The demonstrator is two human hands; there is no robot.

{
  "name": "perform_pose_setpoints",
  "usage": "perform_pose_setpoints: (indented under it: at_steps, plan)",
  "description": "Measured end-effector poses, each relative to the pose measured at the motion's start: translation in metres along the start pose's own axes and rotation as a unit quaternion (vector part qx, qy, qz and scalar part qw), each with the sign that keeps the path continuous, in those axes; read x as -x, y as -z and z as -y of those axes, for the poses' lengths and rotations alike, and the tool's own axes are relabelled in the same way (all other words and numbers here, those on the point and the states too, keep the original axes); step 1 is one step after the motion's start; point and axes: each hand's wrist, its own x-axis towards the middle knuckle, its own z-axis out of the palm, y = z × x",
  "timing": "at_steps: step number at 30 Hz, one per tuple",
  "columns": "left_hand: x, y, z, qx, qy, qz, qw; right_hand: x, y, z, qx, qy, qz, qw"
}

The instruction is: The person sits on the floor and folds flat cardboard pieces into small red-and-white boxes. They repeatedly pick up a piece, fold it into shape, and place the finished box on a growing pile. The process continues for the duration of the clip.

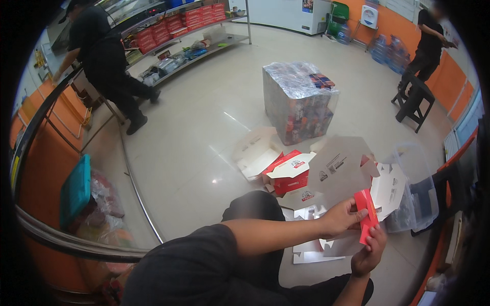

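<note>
Both my hands hold one small red box [367, 214] out in front of me, low and to the right. My left hand [341, 218] grips its left side, thumb on its face. My right hand [370, 251] holds its lower end from below. Just beyond the box, flattened grey and white cardboard sheets [341, 171] lie spread on the floor. An open red and white carton [288, 173] sits among them.
A plastic-wrapped stack of boxes [298, 102] stands mid-floor. A clear plastic bin [416, 196] sits at right. One person in black [104, 61] stands at far left by shelves of red boxes [178, 23], another [426, 46] at far right near a black stool [414, 102]. A curved metal rail [76, 245] runs at left.
</note>
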Motion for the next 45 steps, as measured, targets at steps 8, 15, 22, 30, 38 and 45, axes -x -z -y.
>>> perform_pose_setpoints:
  at_steps: [8,15,22,30,38,45]
  plan:
    - [0.005,0.002,0.018,0.073,0.03,0.012,0.997,0.0,-0.018,0.012,0.071,-0.049,-0.002,0.996]
    - [0.012,-0.008,0.006,-0.125,-0.004,0.008,0.992,0.001,-0.019,0.011,-0.074,-0.166,0.004,0.983]
    - [0.016,-0.007,-0.022,-0.536,0.022,0.013,0.844,0.017,-0.013,-0.048,-0.222,-0.464,-0.071,0.855]
    - [0.012,0.003,-0.014,-0.632,-0.014,0.057,0.773,0.021,-0.002,-0.071,-0.33,-0.486,0.041,0.808]
    - [0.012,0.004,-0.021,-0.645,0.049,0.012,0.763,0.006,-0.001,-0.04,-0.183,-0.379,0.081,0.903]
    - [0.021,-0.002,-0.016,-0.684,0.006,0.002,0.729,-0.001,-0.009,-0.01,-0.201,-0.366,0.151,0.896]
